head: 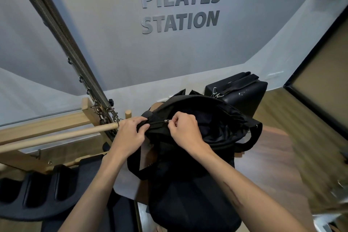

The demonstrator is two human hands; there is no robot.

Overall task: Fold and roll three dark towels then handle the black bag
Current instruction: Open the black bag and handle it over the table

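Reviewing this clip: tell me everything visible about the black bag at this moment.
The black bag is soft dark fabric, standing upright in front of the person, its base hidden at the frame's lower edge. Its top gapes open on the right, showing dark contents that cannot be identified. A zipper runs along the near edge; the right hand pinches the small metal zipper pull, while the left hand grips the bag's edge at the zipper's left end. Black strap loops hang down on both sides.

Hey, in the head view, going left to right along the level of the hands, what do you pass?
Pale wooden dowel bar → left hand gripping the black fabric bag → small silver zipper pull → right hand pinching it → bag's black shoulder strap → wood-grain floor.
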